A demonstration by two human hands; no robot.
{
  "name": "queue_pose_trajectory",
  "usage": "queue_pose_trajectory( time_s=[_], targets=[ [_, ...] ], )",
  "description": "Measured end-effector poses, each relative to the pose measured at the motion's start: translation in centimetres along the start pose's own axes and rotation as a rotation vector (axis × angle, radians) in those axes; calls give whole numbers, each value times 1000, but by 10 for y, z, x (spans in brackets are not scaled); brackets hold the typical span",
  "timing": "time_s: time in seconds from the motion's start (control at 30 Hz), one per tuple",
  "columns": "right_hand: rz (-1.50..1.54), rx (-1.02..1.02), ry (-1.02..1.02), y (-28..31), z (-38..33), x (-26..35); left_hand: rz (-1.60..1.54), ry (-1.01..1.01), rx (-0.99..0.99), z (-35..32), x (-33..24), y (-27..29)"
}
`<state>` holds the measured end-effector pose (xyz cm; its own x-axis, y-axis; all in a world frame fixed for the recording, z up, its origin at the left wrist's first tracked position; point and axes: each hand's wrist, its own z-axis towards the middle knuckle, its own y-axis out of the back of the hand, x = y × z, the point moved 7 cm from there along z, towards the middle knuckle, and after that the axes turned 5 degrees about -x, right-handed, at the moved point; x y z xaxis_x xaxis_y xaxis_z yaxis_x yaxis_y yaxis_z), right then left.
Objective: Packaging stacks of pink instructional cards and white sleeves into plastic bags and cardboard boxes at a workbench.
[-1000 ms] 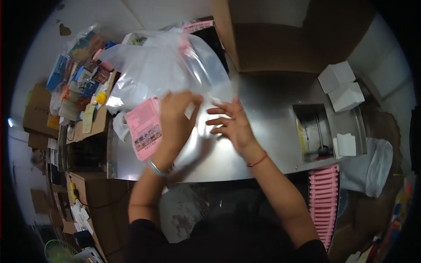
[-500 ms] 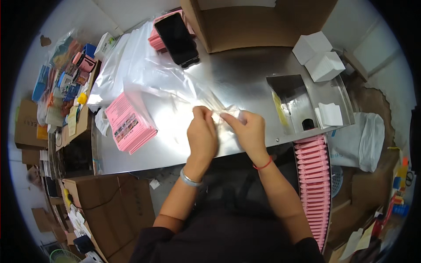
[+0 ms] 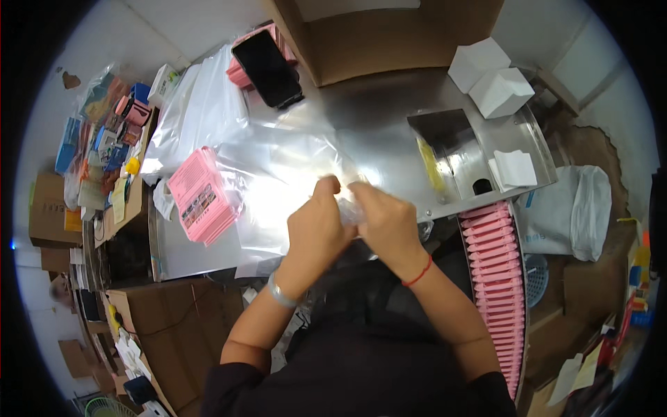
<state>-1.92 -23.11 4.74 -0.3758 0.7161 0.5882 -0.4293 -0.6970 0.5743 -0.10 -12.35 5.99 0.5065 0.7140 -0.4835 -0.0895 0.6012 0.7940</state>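
With my left hand [image 3: 316, 233] and right hand [image 3: 388, 226] close together, I grip a clear plastic bag [image 3: 295, 160] over the metal tabletop [image 3: 379, 128]; 1 stack of pink packets [image 3: 201, 198] lies left.

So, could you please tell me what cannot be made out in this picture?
Head view:
Clear plastic: the part between left hand and right hand is hidden by their grip and blurred.
Far pink stack: its top is partly covered by the black phone.
Cardboard box: cut off by the upper edge.
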Motion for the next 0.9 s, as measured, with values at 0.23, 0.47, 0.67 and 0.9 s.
queue_pose_trajectory(
  time_s=[0.23,0.47,0.67,0.9],
  targets=[
    [-234,-260,-88,76,-41,-39,415,230,-405,3,143,55],
    [1389,-147,-1008,114,-48,-79,-80,534,-248,-13,215,88],
    [335,511,-640,124,-51,-92,-1422,802,-192,-13,210,92],
    [1296,-385,-978,161,-28,-136,-543,122,373,-18,131,59]
  ],
)
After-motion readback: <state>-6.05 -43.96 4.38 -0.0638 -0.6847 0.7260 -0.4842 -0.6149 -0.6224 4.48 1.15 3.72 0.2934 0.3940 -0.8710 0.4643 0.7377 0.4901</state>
